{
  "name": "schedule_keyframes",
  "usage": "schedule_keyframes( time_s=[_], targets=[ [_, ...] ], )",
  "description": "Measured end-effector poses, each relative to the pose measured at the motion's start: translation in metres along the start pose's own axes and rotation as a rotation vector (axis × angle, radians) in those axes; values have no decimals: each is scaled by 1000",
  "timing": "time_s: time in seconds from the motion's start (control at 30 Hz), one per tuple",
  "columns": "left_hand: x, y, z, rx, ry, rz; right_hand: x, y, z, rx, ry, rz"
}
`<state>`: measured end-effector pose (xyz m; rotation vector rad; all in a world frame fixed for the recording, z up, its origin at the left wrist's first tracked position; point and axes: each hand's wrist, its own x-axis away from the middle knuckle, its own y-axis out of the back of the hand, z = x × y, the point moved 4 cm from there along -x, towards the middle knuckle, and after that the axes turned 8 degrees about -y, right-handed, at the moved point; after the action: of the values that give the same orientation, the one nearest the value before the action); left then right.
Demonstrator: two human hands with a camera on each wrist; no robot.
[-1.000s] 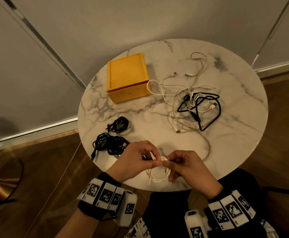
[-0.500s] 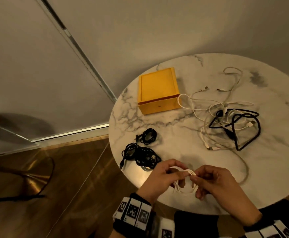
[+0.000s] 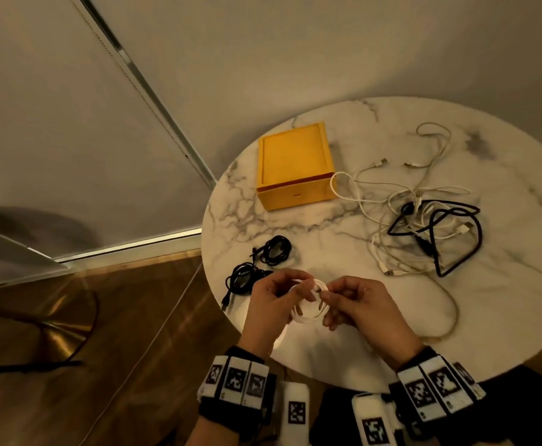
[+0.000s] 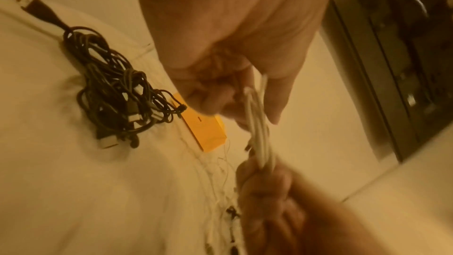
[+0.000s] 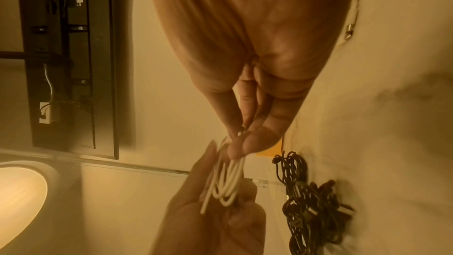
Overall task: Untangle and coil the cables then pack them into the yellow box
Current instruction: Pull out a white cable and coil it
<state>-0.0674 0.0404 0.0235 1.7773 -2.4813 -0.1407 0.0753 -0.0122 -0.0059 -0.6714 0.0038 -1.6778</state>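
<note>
Both hands — left hand (image 3: 271, 304), right hand (image 3: 356, 305) — pinch a white coil (image 3: 308, 312) at the table's (image 3: 504, 317) 6 o'clock edge. Coiling looks nearly finished; next, secure the loose end — then the closed yellow box (image 3: 293, 165), at 11 o'clock, needs opening.

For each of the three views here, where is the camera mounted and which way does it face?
Head: worn on the head, facing down at the marble table, yellow box and white coil; both hands and tagged wristbands show.
Left wrist: looks along the left hand toward the box and bundled black cables; right-hand fingers show.
Right wrist: looks along the right hand toward the left hand and a dark wall panel.
Shared: all three show the white coil held by both hands.
</note>
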Motion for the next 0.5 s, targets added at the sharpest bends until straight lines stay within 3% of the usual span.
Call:
schedule_keyframes(
  time_s=[0.2, 0.5],
  targets=[
    [6, 7, 0, 79, 113, 126, 3, 11, 0, 39, 8, -9],
    [17, 5, 10, 6, 110, 25, 12, 11, -7, 65, -3, -2]
  ],
)
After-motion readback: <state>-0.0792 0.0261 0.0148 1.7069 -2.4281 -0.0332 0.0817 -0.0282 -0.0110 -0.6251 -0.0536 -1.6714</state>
